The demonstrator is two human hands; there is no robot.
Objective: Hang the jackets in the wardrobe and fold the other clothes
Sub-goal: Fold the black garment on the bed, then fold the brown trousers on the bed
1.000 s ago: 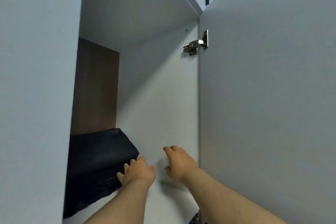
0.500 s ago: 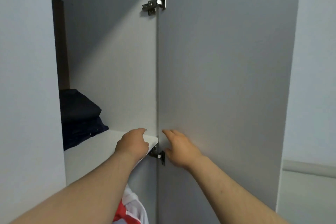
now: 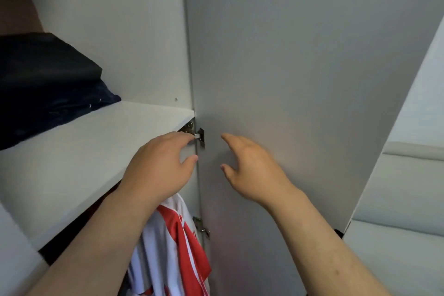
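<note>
Currently shows folded dark clothes (image 3: 43,79) at shelf's (image 3: 84,151) left edge; left hand (image 3: 158,166) loosely curled, empty, at right front corner; right hand (image 3: 249,166) straight-fingered beside door (image 3: 288,55).

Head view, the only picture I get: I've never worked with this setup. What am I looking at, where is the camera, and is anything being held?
No machine here: a person wears the camera on the head, and it looks down at two bare hands, which are the grips. The left hand and right hand reach toward the open wardrobe door near its hinge. Both are empty. On the white shelf lie dark folded clothes; a red-and-white garment hangs beneath it.
</note>
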